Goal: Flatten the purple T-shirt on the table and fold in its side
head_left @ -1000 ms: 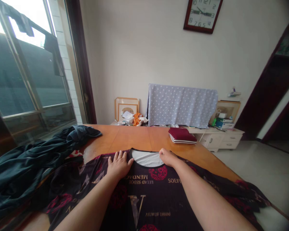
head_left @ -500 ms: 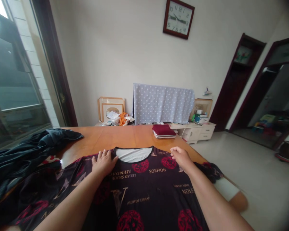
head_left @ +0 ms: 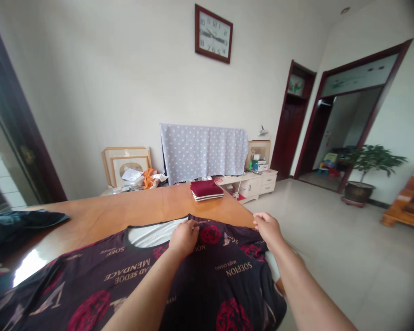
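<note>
Head view. A dark shirt [head_left: 179,276] printed with red medallions and gold lettering is lying spread on a wooden table [head_left: 124,211], neckline turned away from the wearer and showing a white inner lining. The left hand [head_left: 184,239] is resting on the cloth just right of the neckline, fingers curled down onto the fabric; whether it is pinching the cloth or only pressing it cannot be told, since the fingertips are hidden behind the knuckles. The right hand [head_left: 267,228] is sitting at the shirt's shoulder edge near the table's right border, fingers bent over the hem and seemingly gripping it, though the contact itself is concealed by the back of the hand. The shirt's lower part and its left sleeve are running out of the frame. A dark blue garment [head_left: 17,223] is lying at the far left, cut off by the picture edge. A folded red cloth [head_left: 206,189] is resting on the table's far end. Behind it a dotted grey cover [head_left: 203,151] is draping something unseen, and a clock [head_left: 213,33] is hanging on the wall.
</note>
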`<state>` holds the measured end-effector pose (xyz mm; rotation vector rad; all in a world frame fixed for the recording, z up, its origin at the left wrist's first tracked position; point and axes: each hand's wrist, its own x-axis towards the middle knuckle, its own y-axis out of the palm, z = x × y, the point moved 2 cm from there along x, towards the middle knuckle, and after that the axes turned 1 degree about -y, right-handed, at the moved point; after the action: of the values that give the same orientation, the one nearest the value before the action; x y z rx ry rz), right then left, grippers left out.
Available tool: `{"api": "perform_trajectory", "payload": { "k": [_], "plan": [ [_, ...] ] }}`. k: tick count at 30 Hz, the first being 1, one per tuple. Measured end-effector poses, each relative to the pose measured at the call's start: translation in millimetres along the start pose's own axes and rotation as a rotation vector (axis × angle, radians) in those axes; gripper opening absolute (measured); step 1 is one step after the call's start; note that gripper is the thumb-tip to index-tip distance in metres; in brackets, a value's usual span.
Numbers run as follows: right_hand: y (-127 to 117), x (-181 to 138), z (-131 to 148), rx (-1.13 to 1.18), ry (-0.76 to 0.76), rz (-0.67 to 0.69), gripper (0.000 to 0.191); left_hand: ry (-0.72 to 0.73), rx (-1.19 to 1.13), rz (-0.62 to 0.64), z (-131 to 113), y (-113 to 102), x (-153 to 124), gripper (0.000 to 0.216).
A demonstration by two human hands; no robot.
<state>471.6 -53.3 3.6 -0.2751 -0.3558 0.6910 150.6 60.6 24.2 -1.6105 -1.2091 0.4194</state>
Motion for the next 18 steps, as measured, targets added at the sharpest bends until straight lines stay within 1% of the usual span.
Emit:
{"api": "perform_trajectory", "payload": {
  "k": [4, 6, 9, 11, 13, 16, 18],
  "plan": [
    [-14.4, 3.4, -7.5, -0.278, -0.082, 0.036, 0.029, -0.006, -0.034, -0.013, -17.7, 23.3, 8.9, 0.033],
    [-14.4, 2.0, -2.9, -0.384, -0.134, 0.097, 0.03, 0.01, -0.048, -0.005, -24.6, 35.3, 11.0, 0.033],
    [-6.3, -3.9, 11.3, -0.537, -0.26, 0.237, 0.034, 0.073, -0.04, -0.01, -32.1, 49.5, 10.2, 0.03],
    [0.1, -9.6, 21.4, -0.624, -0.345, 0.329, 0.025, 0.12, -0.026, -0.015, -32.9, 54.4, 8.6, 0.028],
    [2.5, -16.3, 30.3, -0.673, -0.393, 0.375, 0.013, 0.149, -0.031, -0.001, -30.6, 55.7, 7.8, 0.028],
    [-4.5, -30.0, 44.4, -0.689, -0.448, 0.345, 0.012, 0.158, -0.049, 0.018, -27.0, 54.2, 7.7, 0.028],
    [-12.6, -42.8, 54.9, -0.691, -0.504, 0.37, 0.012, 0.145, -0.042, 0.018, -26.9, 52.6, 7.7, 0.027]
  ]
}}
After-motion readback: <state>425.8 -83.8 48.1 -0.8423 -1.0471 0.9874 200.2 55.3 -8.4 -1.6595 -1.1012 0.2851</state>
